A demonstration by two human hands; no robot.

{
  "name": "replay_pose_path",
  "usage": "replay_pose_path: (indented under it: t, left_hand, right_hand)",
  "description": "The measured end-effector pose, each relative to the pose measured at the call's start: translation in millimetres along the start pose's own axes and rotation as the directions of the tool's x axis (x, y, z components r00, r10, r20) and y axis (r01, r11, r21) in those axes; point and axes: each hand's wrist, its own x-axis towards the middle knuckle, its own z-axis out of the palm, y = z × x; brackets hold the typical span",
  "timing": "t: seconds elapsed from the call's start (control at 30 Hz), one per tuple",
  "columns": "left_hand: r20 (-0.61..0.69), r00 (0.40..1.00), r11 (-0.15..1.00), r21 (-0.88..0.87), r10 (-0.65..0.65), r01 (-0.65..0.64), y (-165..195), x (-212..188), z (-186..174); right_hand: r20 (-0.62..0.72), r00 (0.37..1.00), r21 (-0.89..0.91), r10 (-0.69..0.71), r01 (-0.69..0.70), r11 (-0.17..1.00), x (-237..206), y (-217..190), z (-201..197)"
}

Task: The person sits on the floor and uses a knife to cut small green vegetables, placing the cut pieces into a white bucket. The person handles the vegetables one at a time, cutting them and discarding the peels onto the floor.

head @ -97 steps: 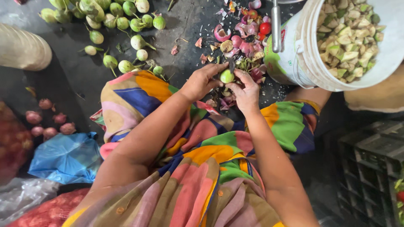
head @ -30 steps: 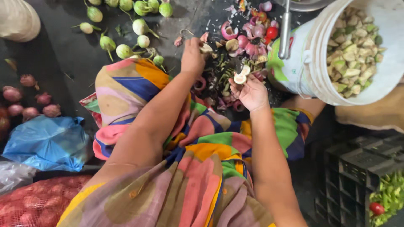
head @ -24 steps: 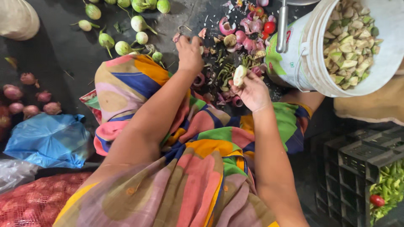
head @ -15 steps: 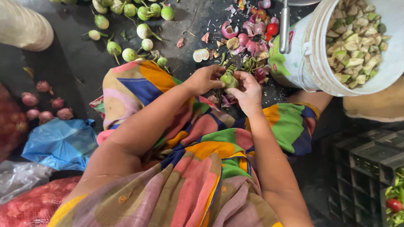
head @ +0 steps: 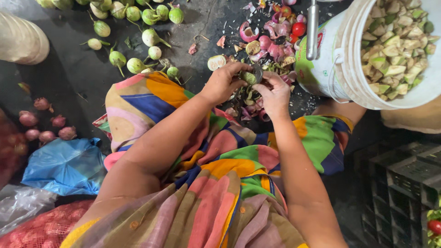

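Note:
My left hand (head: 224,82) and my right hand (head: 275,94) meet over my lap, both gripping one small green eggplant (head: 250,77) between the fingertips. A cut eggplant half (head: 217,62) lies on the dark floor just beyond my left hand. Peels and trimmed stems (head: 271,48) are heaped right behind the hands. A white bucket (head: 330,59) filled with chopped eggplant pieces stands to the right of my right hand.
Whole green eggplants (head: 138,27) are scattered at the top left. Small red onions (head: 46,131) lie at the left above a blue plastic bag (head: 64,165). A red mesh sack (head: 41,227) sits bottom left, black crates (head: 399,183) bottom right.
My left hand had reached out toward the eggplants on the floor and came back. Both hands are now closed together on one eggplant. A cut half now lies on the floor.

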Motion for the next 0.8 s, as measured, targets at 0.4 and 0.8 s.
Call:
replay_pose_path:
  t: [0.4,0.8]
  left_hand:
    - [-0.018,0.886,0.882,0.082,-0.464,0.464,-78.9,4.6,38.7]
    - [-0.001,0.958,0.934,-0.220,-0.287,0.280,-36.5,-15.3,18.5]
  right_hand:
    - [-0.033,0.956,-0.079,0.290,-0.292,0.953,9.1,56.2,24.0]
    - [0.033,0.941,0.180,0.338,-0.338,0.924,-12.6,0.8,-1.3]
